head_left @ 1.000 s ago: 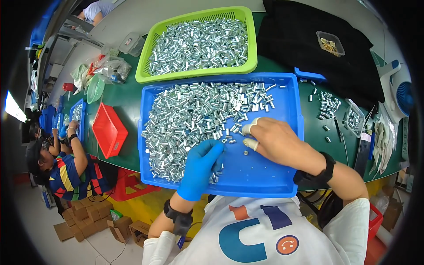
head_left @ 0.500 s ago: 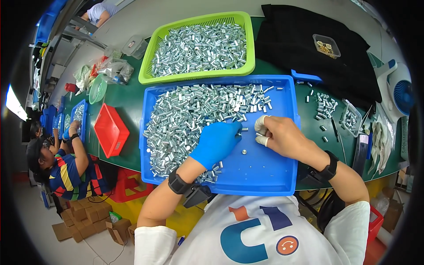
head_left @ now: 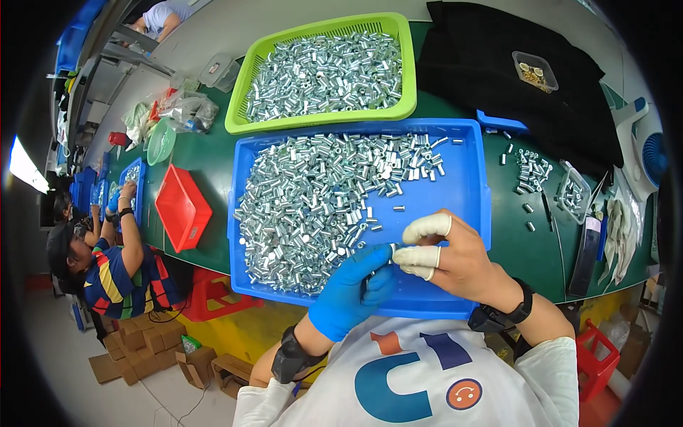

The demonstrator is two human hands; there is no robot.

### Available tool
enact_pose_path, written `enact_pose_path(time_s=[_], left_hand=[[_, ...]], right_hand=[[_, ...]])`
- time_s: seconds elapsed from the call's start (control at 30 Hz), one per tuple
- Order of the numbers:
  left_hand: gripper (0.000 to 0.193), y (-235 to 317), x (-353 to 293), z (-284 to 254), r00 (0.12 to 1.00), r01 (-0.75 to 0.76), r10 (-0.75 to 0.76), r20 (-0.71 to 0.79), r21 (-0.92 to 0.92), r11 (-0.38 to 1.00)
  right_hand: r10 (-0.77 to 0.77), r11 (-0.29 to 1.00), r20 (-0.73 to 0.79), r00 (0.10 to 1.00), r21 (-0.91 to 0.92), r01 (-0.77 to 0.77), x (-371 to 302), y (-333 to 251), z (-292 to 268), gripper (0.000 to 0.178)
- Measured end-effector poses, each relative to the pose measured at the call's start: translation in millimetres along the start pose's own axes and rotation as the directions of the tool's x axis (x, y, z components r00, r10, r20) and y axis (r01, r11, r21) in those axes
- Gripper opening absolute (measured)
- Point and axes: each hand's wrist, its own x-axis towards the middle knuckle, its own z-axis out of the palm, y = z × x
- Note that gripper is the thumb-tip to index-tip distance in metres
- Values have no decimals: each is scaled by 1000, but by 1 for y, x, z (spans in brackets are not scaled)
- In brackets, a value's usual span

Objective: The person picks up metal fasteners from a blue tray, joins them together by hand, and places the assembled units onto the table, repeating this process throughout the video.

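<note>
My left hand (head_left: 359,288), in a blue glove, is closed over the near part of the blue tray (head_left: 445,288). A small silvery metal sleeve (head_left: 393,248) shows at its fingertips, mostly hidden. From the right, my right hand (head_left: 459,257), with pale finger cots on several fingers, meets it there with curled fingers that pinch the same piece. Metal sleeves (head_left: 299,206) heap up across the tray's left and middle, and a single loose sleeve (head_left: 398,208) lies just beyond my right fingers.
Behind the tray stands a green basket (head_left: 409,71) full of similar sleeves. A red bin (head_left: 181,206) sits left. On the right are scattered sleeves (head_left: 532,171), a clear box (head_left: 573,192), black cloth (head_left: 491,64) and a fan (head_left: 651,153). A co-worker (head_left: 117,274) works far left.
Both hands have drawn back toward me from the heap, and their fingertips have come together over the tray's near part. The loose sleeve behind them is now uncovered.
</note>
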Motion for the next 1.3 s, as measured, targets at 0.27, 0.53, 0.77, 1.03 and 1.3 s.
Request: enact_pose_path(time_s=[0.27, 0.53, 0.77, 1.03, 1.3], left_hand=[[30, -8, 6, 1, 998, -19, 24, -63, 80, 997], [32, -15, 9, 10, 970, -76, 112, -217, 168, 983], [30, -24, 11, 13, 921, -152, 305, -243, 496, 855], [34, -26, 7, 4, 889, -247, 449, -97, 723, 645], [27, -11, 6, 7, 957, -67, 224, -182, 615, 786]], right_hand=[[43, 981, 38, 998, -190, -35, -5, 4, 9, 30], [119, 990, -24, 993, -75, -121, -10, 5, 10, 27], [84, 984, 19, 996, -158, -80, -16, -1, 13, 26], [67, 995, 8, 998, -71, -66, -24, -1, 18, 25], [105, 994, 40, 994, -27, -104, -28, -1, 20, 28]])
